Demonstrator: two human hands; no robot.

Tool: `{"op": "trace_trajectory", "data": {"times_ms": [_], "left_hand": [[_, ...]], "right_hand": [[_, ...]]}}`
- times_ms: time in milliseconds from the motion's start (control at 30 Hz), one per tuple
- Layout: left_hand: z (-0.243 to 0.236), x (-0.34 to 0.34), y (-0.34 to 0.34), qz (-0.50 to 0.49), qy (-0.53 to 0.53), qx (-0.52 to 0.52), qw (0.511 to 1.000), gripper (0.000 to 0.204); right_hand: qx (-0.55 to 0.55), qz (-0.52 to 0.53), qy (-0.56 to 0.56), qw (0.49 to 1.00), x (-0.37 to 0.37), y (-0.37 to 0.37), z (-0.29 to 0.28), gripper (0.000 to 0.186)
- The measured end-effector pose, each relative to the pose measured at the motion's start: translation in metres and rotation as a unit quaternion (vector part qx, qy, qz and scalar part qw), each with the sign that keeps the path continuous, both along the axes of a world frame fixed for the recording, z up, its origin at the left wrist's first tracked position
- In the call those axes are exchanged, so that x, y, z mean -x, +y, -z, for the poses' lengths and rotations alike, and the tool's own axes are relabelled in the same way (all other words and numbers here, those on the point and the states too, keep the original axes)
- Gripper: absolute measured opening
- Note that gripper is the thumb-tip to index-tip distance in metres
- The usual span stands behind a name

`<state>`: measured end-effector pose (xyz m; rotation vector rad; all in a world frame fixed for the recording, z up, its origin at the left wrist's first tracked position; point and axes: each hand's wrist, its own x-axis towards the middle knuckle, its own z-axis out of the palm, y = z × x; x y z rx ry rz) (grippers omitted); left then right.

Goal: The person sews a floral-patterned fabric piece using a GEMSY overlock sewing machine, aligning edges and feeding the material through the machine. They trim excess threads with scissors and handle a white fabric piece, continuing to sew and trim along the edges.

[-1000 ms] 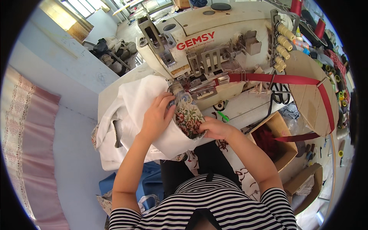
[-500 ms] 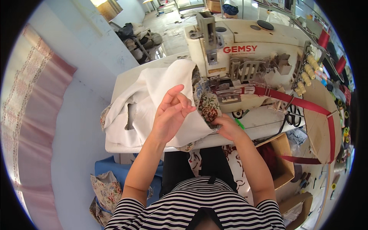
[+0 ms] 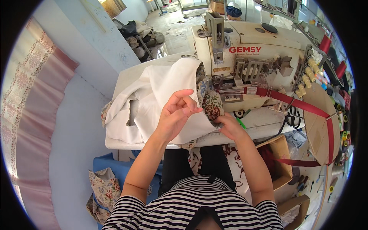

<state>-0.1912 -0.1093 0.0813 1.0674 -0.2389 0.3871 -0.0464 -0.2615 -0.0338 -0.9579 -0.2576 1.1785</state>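
Observation:
A large piece of fabric (image 3: 153,84), white on its outer face and floral inside, lies draped over the sewing table. Its right edge reaches the sewing machine (image 3: 276,42), around the needle area. My right hand (image 3: 231,126) pinches the lower corner of the floral side (image 3: 212,107), thumb on top. Over the white face is my left hand (image 3: 173,119), index finger raised and the others curled toward the thumb. Its fingertips meet at the fabric's right edge; whether they grip anything is hidden. A red strap (image 3: 283,97) runs into the machine from the right.
A cardboard disc (image 3: 320,122) carries the strap at the right. Cream thread tensioners (image 3: 306,86) line the machine's right end. Below the table stands an open cardboard box (image 3: 281,157). Blue cloth (image 3: 111,163) and floral pieces (image 3: 104,188) hang at lower left, near a pink curtain (image 3: 36,138).
The view has shifted slightly, moving the machine and fabric a little rightward. My left hand has moved slightly right and down in the picture; my right hand keeps its hold on the corner.

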Motion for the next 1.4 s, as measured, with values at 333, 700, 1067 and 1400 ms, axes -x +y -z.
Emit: {"op": "trace_trajectory", "data": {"times_ms": [333, 700, 1067, 1400], "left_hand": [[0.012, 0.016, -0.006, -0.067, 0.028, -0.048, 0.996, 0.042], [0.009, -0.002, -0.067, -0.069, 0.089, -0.153, 0.982, 0.030], [0.011, -0.007, -0.078, -0.083, 0.144, -0.107, 0.980, 0.036], [0.017, -0.016, -0.073, -0.053, 0.139, -0.117, 0.982, 0.043]], "right_hand": [[0.104, 0.132, -0.407, 0.898, 0.034, -0.026, -0.016, 0.033], [0.495, 0.377, -0.677, 0.393, -0.107, -0.237, 0.010, 0.033], [0.505, 0.282, -0.450, 0.680, -0.114, -0.274, 0.010, 0.045], [0.366, 0.249, -0.533, 0.721, 0.088, -0.199, -0.005, 0.030]]}}
